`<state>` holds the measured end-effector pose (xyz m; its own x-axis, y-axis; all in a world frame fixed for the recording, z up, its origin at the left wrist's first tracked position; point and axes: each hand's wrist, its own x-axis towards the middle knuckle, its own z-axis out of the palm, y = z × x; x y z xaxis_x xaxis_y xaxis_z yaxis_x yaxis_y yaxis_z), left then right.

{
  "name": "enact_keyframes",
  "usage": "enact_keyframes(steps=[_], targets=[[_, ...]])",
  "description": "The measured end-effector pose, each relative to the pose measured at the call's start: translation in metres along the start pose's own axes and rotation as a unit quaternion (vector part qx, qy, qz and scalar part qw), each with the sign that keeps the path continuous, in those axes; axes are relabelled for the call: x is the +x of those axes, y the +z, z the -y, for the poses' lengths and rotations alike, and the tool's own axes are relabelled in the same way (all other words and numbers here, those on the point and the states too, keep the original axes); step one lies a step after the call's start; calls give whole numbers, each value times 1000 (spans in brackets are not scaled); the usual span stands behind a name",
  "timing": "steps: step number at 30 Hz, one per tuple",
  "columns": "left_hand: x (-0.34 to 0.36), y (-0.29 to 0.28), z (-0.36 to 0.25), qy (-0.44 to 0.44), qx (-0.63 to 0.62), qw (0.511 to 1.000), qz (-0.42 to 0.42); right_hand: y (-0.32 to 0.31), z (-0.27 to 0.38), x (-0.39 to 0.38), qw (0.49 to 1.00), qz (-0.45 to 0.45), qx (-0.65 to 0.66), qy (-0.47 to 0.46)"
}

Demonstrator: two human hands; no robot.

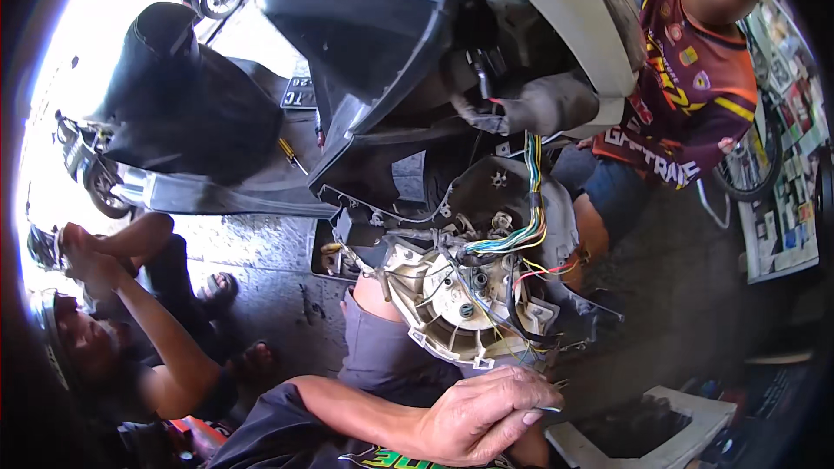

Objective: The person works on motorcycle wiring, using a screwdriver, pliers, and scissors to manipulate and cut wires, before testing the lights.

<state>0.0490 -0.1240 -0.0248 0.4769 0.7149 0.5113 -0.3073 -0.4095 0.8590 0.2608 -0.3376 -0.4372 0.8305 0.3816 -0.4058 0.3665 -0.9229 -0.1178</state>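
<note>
Left hand (486,417) was closed, seemingly pinching a thin piece (547,409); the right hand's state I could not tell. Beyond them, the lamp (434,291) was already exposed, some wires (512,241) apparently still unjoined.

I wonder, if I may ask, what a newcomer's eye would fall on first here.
Probably the multicoloured wire bundle, running down right of centre to the cream ribbed housing. The large dark scooter panel at the top would likely come next, then the left hand below the housing.
</note>
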Motion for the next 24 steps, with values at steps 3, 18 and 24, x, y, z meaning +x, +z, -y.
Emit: enact_keyframes(steps=[3,18,24], targets=[[8,-7,-5,2,16,999,39,-21,-8,5,999,-9,48,-18],[27,-11,-22,7,97,989,110,-265,72,-85,822,-1,541,-179],[13,11,-7,-160,-61,977,124,-349,106,-124,764,151,533,-330]])
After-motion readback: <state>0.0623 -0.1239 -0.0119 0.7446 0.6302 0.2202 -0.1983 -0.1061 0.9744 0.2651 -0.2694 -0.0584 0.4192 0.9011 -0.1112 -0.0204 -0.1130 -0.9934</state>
